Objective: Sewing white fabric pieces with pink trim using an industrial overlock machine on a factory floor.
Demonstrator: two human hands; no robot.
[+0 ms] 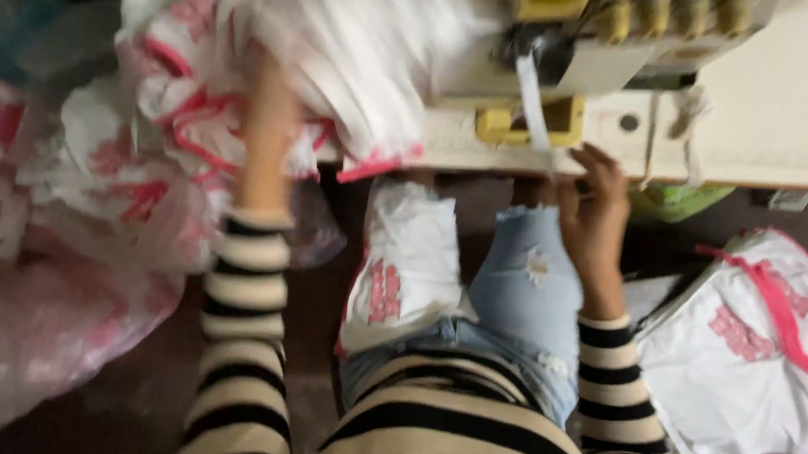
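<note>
Item: white fabric bundle with pink trim, at eleven o'clock on the sewing machine table. My left hand is gripping it, lifting to feed. My right hand, fingers loosely curled, is steadying the white tape at one o'clock. Sewn pieces are crowding three o'clock.
</note>
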